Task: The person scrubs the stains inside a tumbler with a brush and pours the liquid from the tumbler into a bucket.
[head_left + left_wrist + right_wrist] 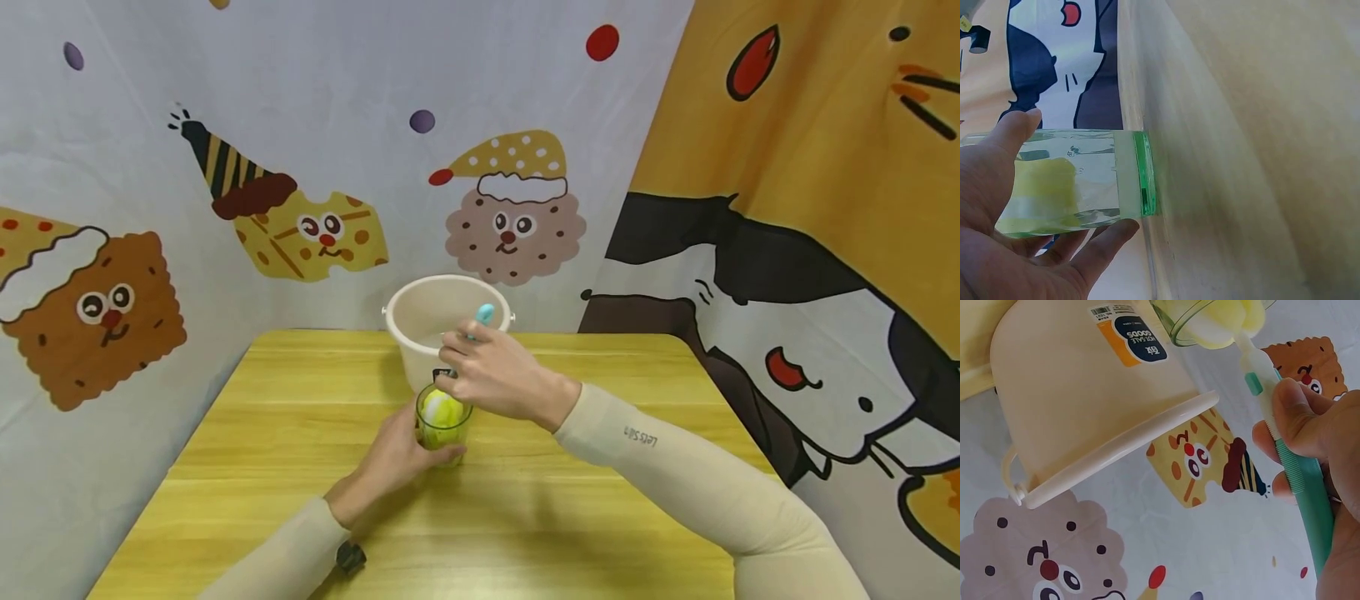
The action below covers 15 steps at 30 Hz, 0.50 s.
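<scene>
My left hand [390, 454] grips a clear drinking glass [1097, 175], thumb on one side and fingers on the other. In the left wrist view the glass's green-tinted base is at or close to the wooden tabletop; I cannot tell if they touch. The yellow-and-white sponge head [442, 408] of a cup brush sits inside the glass, near its mouth. My right hand [506, 375] holds the brush's teal-and-white handle [1288, 459] above the glass, thumb and fingers curled round it. The handle's tip shows above that hand in the head view.
Just behind the glass, a cream bucket [412, 357] stands on the wooden table [300, 408], with a label [1141, 340] on its wall. A small black object [350, 557] is beside the left sleeve. Cartoon-printed cloth [337, 100] hangs behind the table and at its sides.
</scene>
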Motion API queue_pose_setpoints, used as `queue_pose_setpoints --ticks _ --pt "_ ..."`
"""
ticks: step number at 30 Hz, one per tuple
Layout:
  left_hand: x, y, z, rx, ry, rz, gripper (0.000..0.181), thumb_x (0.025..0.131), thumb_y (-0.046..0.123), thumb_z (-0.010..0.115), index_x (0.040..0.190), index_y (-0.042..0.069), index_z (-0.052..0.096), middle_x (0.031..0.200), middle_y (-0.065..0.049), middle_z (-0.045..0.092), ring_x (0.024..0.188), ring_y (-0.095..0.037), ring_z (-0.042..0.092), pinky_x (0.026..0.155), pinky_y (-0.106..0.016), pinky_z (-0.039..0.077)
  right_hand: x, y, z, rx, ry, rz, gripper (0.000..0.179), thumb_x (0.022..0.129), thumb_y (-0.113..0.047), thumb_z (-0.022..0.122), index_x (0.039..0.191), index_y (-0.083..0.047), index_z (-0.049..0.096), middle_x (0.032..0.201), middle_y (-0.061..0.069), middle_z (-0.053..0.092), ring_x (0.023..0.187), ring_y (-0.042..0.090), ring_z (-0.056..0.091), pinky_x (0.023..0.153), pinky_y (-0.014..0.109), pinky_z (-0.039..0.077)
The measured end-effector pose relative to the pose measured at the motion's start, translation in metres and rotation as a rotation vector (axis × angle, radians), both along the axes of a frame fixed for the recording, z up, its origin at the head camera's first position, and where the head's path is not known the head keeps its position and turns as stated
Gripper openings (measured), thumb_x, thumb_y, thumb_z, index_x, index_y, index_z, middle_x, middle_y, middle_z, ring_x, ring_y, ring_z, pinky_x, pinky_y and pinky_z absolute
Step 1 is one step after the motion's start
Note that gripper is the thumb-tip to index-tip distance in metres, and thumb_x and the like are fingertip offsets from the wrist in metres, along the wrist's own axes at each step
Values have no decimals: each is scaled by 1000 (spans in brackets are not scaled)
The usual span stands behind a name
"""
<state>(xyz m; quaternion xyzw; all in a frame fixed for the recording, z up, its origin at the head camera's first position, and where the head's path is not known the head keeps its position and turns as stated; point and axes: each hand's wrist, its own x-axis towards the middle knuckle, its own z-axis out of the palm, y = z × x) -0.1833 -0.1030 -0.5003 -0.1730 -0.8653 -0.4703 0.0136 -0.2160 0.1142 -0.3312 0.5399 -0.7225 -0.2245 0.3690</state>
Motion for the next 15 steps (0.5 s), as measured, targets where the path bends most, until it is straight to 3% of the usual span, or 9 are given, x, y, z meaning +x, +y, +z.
queue_pose_setpoints --ticks 15 --pt "1 -1 -1 1 5 -8 99 87 44 106 167 20 53 146 -3 77 132 -24 77 112 -49 66 1 0 3 36 6 -31 6 102 -33 86 106 -38 87 110 -9 86 114 16 69 117 37 50"
